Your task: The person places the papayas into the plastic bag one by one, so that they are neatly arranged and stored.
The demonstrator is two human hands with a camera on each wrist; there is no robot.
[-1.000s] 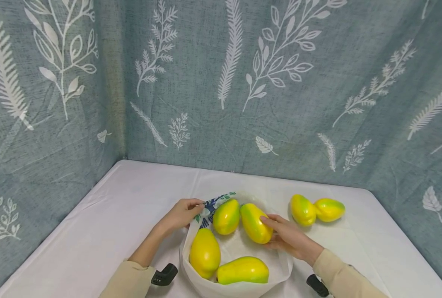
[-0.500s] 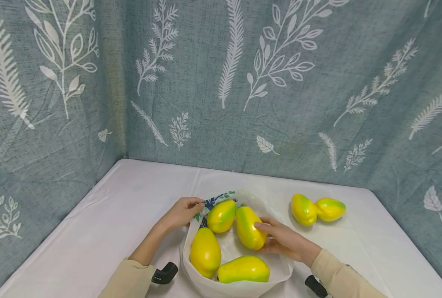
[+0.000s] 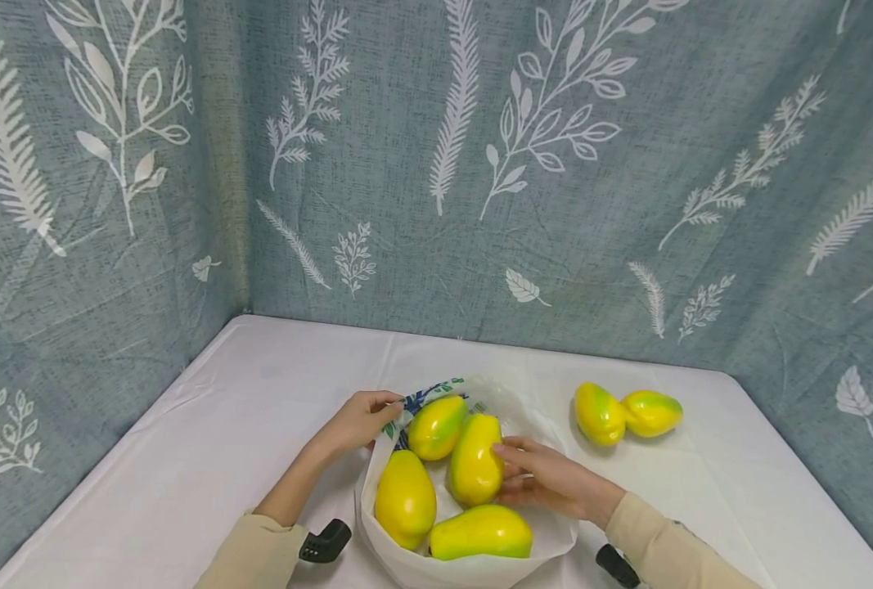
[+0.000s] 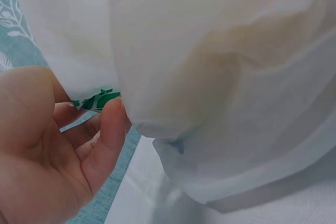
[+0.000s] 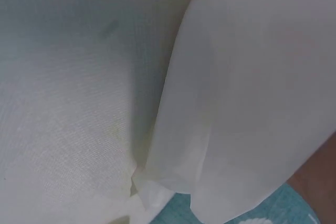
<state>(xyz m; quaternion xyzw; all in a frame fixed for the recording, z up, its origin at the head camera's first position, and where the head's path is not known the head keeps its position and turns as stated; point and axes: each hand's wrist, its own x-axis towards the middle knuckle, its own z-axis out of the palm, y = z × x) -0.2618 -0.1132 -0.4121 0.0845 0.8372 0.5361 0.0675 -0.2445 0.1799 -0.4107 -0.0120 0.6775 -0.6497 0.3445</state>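
Observation:
A white bag [image 3: 539, 536], with a blue-and-green leaf print inside its far left rim, stands mouth up and holds several yellow-green papayas. My left hand [image 3: 362, 421] pinches the rim at the far left; in the left wrist view this hand [image 4: 68, 145] has the edge between thumb and fingers, beside a green printed patch. Inside the bag, my right hand [image 3: 550, 478] reaches in with extended fingers, their tips at the right side of one papaya [image 3: 475, 462]. Around it lie a papaya at the back [image 3: 436, 428], one at left [image 3: 405, 499] and one in front [image 3: 480, 532].
Two more papayas [image 3: 600, 415] lie close together on the white-covered table [image 3: 296, 360], right of the bag. A blue-grey leaf-patterned curtain [image 3: 407, 245] borders the back and sides. White bag cloth [image 5: 252, 87] fills most of the right wrist view.
My right hand has moved left and slightly down inside the bag. Its papaya has shifted left and turned more upright, and the back papaya has tipped left. The left hand keeps its place.

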